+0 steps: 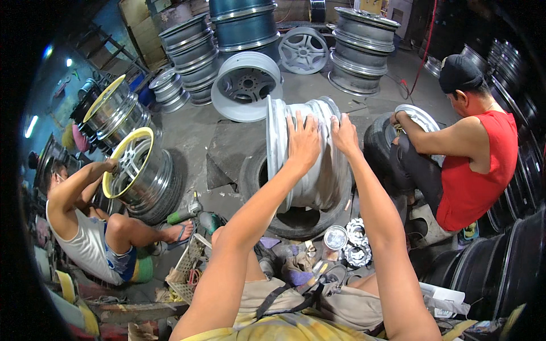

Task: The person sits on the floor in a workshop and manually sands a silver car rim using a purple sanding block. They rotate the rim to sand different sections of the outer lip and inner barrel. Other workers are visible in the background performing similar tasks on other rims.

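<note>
A grey wheel rim (311, 190) stands on its edge in front of me, on a black tire (250, 184) lying flat. My left hand (303, 139) rests on top of the rim's barrel, its fingers stretched out and apart. Beside it, my right hand (344, 136) lies on the rim near its right flange, fingers extended. The undersides of both hands are hidden. The barrel's surface looks patchy, with light and brownish grey areas.
By my legs are a round tub (335, 237), silver wheel caps (357, 241), a plastic basket (190, 264) and a green power tool (185, 209). One person sits left at a yellow-lipped rim (132, 165); another, in red (480, 170), works right. Stacked rims (364, 54) stand behind.
</note>
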Available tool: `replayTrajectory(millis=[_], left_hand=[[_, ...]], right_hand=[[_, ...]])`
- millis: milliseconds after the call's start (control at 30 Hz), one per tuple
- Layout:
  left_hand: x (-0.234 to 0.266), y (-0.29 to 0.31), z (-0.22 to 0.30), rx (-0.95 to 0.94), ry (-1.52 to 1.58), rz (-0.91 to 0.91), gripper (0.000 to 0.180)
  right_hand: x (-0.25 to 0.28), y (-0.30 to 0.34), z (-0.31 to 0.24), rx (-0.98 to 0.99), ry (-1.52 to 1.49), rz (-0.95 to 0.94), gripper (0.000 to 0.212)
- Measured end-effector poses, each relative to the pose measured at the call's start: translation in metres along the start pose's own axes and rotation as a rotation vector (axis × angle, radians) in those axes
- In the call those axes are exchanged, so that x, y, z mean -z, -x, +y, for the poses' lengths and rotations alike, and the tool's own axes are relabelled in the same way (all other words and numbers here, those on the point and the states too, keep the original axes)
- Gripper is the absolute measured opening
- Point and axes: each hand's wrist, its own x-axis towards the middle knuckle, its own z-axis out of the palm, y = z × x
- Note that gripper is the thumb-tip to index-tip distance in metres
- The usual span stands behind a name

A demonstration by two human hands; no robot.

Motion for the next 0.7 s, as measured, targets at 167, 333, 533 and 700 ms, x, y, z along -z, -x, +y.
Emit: replayTrajectory(millis=[167, 333, 533, 700], left_hand=[[0.024, 0.079, 0.007, -0.165, -0.016, 0.037, 0.047], [0.009, 0.018, -0.003, -0.129, 0.017, 0.051, 0.049], [0.016, 0.069, 0.011, -0.123, 0.057, 0.035, 0.050], [0.028, 0.077, -0.001, -0.181, 0.027, -0.011, 0.049]], right_hand=[[0.004, 0.012, 0.002, -0.034, 0.008, 0.027, 0.042], [-0.001, 0.002, -0.001, 0.028, -0.005, 0.023, 0.040], [0.003, 0.002, 0.010, 0.025, -0.010, 0.041, 0.039], [0.002, 0.004, 0.003, 0.011, -0.032, 0.034, 0.039]])
